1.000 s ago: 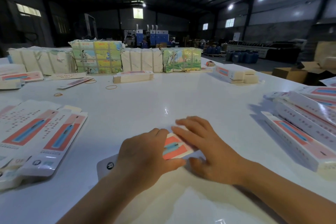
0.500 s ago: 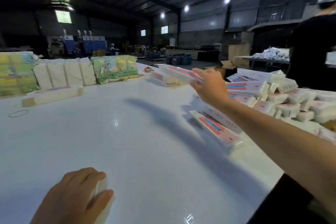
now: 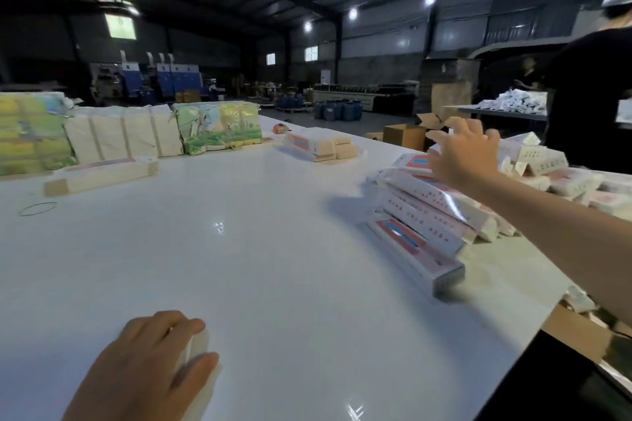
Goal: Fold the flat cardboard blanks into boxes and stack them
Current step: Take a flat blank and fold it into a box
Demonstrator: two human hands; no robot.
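Note:
My left hand (image 3: 147,369) lies low on the white table (image 3: 273,284), its thumb and fingers curled round the end of a white cardboard box (image 3: 197,345); most of that box is hidden under the hand. My right hand (image 3: 461,154) reaches out to the right above the pile of folded boxes (image 3: 427,202), with its fingers spread and holding nothing. The boxes are long and white with red and blue panels. One folded box (image 3: 413,249) lies at the near end of the pile.
Wrapped bundles (image 3: 219,128) line the far side, with a long box (image 3: 102,174) and a small stack (image 3: 318,145) in front of them. A rubber band (image 3: 37,208) lies at the left. A person in black (image 3: 595,96) stands at the right, beyond the table's edge.
My right hand carried a folded box to the pile on the right and let it go; it now hovers open above the pile. My view turned right. The left hand stayed put.

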